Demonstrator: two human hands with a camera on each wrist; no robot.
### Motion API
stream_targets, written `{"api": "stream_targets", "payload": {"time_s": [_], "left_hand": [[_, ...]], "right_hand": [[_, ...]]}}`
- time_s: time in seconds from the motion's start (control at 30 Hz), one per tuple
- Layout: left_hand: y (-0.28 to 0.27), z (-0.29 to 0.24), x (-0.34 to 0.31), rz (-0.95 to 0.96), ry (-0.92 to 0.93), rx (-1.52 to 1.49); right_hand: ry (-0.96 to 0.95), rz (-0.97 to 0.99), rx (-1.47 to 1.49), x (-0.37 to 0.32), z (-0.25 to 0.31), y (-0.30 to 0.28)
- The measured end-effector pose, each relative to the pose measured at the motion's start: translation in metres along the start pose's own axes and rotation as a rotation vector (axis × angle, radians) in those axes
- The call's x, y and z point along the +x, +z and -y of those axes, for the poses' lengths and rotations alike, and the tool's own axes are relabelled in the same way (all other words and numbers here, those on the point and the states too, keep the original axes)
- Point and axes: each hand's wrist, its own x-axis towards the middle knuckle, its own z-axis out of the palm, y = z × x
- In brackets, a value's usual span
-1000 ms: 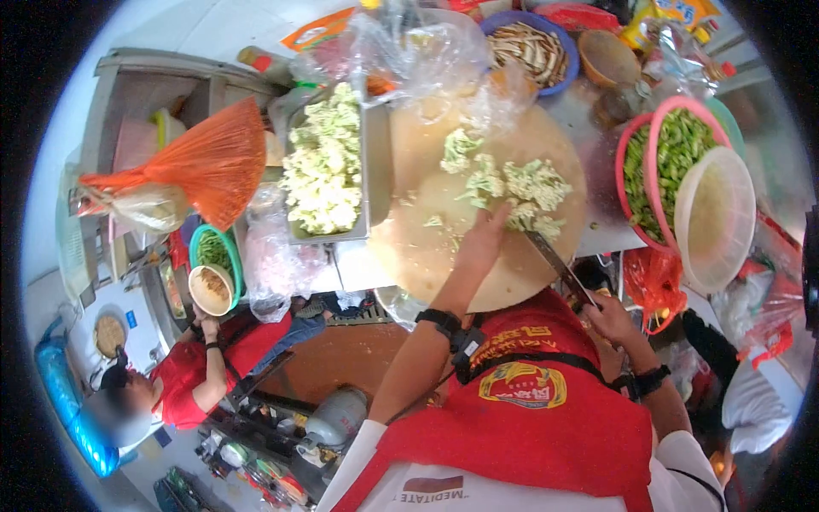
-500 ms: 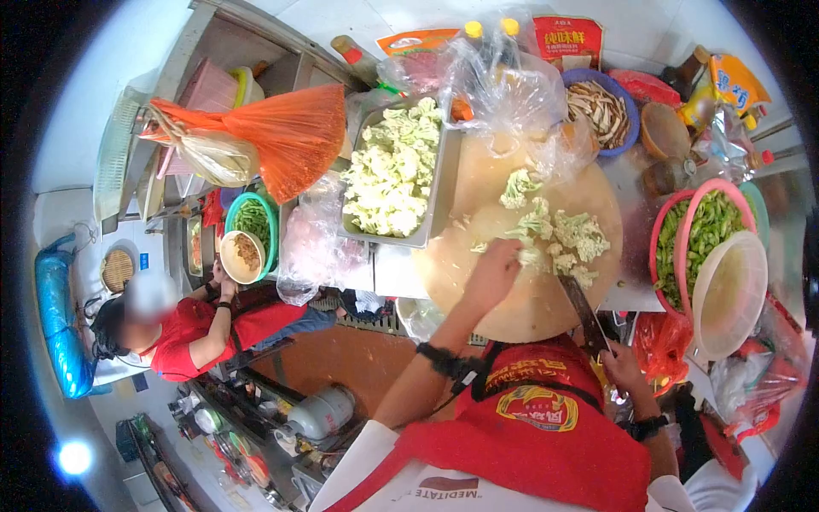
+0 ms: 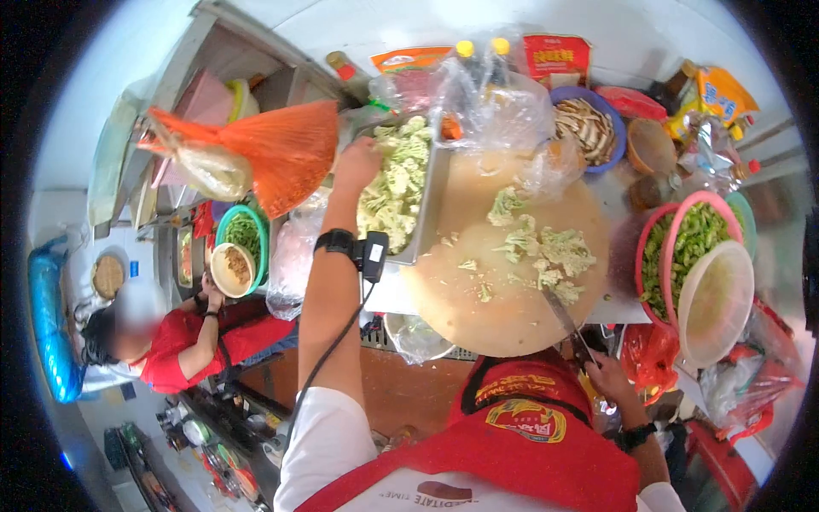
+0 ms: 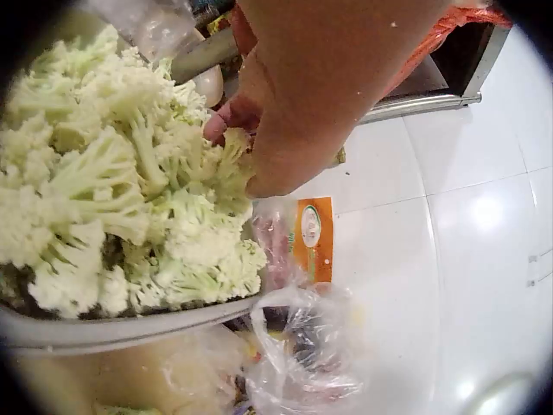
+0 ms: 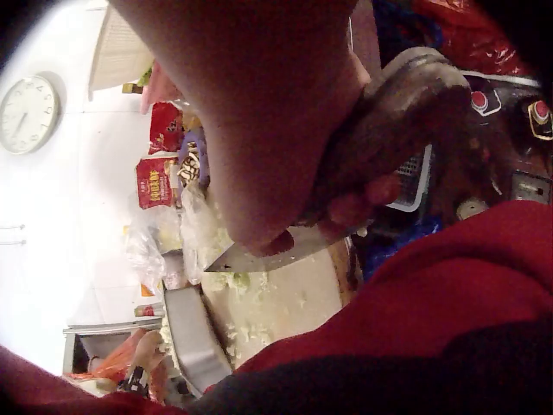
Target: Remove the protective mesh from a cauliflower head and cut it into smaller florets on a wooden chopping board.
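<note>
A deep metal tray [image 3: 433, 200] holds a heap of cut cauliflower [image 3: 394, 192]. My left hand [image 3: 357, 162] is over its far left corner. In the left wrist view, the thumb and a finger close around a pale floret [image 4: 232, 160] at the heap's edge. On the round cutting board [image 3: 478, 320] lie several loose florets [image 3: 563, 252] and small crumbs. My right hand [image 3: 610, 380] grips a cleaver [image 3: 561, 314] by its handle at the board's near right edge, the blade reaching onto the board beside the florets. The right wrist view shows fingers curled round the handle [image 5: 389, 121].
Pink baskets [image 3: 646, 282] of cut green vegetables stand at the right with a white strainer [image 3: 712, 277]. Behind the board are a purple bowl [image 3: 621, 136] of sliced food and clear plastic bags [image 3: 503, 111]. An orange bag [image 3: 290, 154] hangs left; another person [image 3: 192, 341] stands below it.
My left hand has left the florets on the board and moved left to the far side of the tray. The right hand keeps its grip on the cleaver near the board's edge.
</note>
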Motion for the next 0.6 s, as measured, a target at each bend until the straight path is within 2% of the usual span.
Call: {"api": "stream_targets", "payload": {"time_s": [0.03, 0.1, 0.17, 0.23, 0.3, 0.33, 0.4, 0.43, 0.5, 0.6], "left_hand": [[0.008, 0.003, 0.006, 0.064, 0.021, -0.023], [-0.013, -0.035, 0.001, 0.128, -0.059, 0.031], [-0.015, -0.057, -0.01, 0.015, 0.131, 0.173], [-0.017, -0.096, -0.032, -0.198, 0.36, 0.106], [-0.013, -0.162, -0.072, -0.089, 0.316, -0.268], [-0.006, -0.19, -0.096, 0.078, 0.314, -0.345], [0.02, -0.24, -0.134, 0.481, 0.248, -0.415], [0.052, -0.251, -0.152, 0.533, 0.39, -0.497], [0.095, -0.275, -0.169, 0.621, 0.631, -0.464], [0.128, -0.307, -0.183, 0.613, 0.603, -0.388]], "right_hand": [[-0.014, 0.0, 0.004, 0.002, -0.008, 0.005], [-0.017, -0.018, 0.018, 0.004, -0.018, 0.008], [-0.03, 0.013, -0.036, 0.004, -0.021, 0.007], [-0.064, 0.014, -0.067, 0.001, -0.034, 0.008], [-0.121, -0.012, -0.088, 0.001, -0.049, 0.017], [-0.248, -0.067, 0.005, 0.0, -0.059, 0.021], [-0.146, -0.032, -0.001, -0.013, -0.039, 0.012], [-0.098, -0.013, -0.004, -0.02, -0.031, 0.007], [-0.075, 0.005, -0.012, -0.028, -0.032, 0.004], [-0.016, 0.013, -0.025, -0.04, -0.03, 0.0]]}}
